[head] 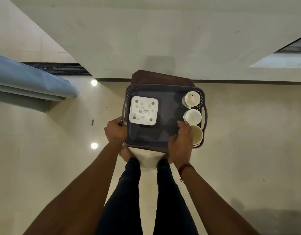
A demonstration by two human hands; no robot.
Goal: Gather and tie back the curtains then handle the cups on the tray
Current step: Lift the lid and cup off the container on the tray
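Matt perforated plastic tray (163, 89); glossy, probably ceramic cups (192, 116); polished floor tiles (61, 133).

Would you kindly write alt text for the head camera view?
Seen from above, a person's left hand grips the left rim of a grey tray on a brown stool, while the right hand holds the nearest cup of three lined along its right side. A white square device lies in the tray; a blue curtain hangs at left.

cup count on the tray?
3, in a row along the tray's right side: far cup, middle cup, and near cup, partly covered by the right hand. None seem hidden.
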